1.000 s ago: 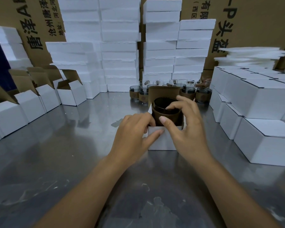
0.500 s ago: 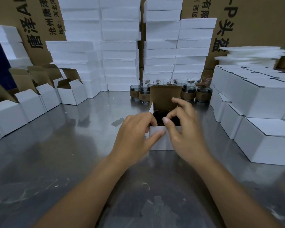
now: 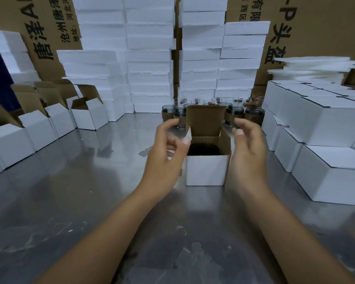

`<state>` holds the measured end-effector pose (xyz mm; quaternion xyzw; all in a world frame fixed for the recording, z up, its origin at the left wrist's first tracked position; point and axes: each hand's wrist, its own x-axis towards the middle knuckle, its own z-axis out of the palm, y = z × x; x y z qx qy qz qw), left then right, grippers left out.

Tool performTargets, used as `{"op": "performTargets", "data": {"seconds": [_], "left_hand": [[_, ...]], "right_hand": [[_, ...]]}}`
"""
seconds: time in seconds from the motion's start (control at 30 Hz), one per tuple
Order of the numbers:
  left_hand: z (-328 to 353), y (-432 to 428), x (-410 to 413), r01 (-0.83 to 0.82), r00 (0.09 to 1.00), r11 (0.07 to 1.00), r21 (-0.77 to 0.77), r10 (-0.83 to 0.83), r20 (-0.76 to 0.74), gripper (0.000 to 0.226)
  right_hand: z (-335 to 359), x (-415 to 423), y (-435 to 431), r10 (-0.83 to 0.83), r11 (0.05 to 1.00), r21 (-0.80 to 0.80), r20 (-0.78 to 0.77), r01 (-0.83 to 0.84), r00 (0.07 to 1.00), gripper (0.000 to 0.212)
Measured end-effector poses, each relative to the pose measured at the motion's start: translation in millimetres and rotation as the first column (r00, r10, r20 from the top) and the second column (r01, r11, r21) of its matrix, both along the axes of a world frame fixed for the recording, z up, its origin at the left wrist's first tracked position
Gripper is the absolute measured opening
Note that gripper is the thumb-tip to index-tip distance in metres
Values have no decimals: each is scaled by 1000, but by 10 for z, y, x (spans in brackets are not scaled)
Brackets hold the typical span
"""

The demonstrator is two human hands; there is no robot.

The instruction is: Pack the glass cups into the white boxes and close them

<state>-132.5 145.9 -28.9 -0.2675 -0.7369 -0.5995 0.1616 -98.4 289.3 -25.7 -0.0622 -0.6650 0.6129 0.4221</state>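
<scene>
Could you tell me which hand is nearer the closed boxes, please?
Right. The right hand hovers just left of the closed boxes; the left hand is farther off, beyond the open box.

The light is soft and a bit dim, and it seems to come from above. The shiny metal table (image 3: 74, 201) shows pale, smeary mirror shapes of the white foam stacks (image 3: 150, 64) and dark shadows under the arms. The inside of the open box (image 3: 206, 173) is nearly black. The left hand (image 3: 164, 156) is blurry, mostly at the fingers. The right hand (image 3: 248, 154) is a little soft. Near the edges, straight things bend and lean.
</scene>
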Motion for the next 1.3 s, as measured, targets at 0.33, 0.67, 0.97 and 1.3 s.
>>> {"op": "performTargets", "data": {"seconds": [0.33,0.67,0.97,1.3], "left_hand": [[-38,40,-101,159,874,981,109,-191,446,50],[-42,-19,-139,177,905,967,182,-233,357,38],[-8,-72,-142,251,906,962,106,-272,325,46],[-42,-64,-168,240,897,941,237,-308,317,53]], "right_hand": [[10,-78,14,298,922,-336,298,-192,907,26],[7,-84,17,337,921,-293,276,-256,900,28],[-14,-96,-40,404,891,-321,245,-319,881,25],[-43,-63,-14,426,902,-162,191,-399,884,35]]}}
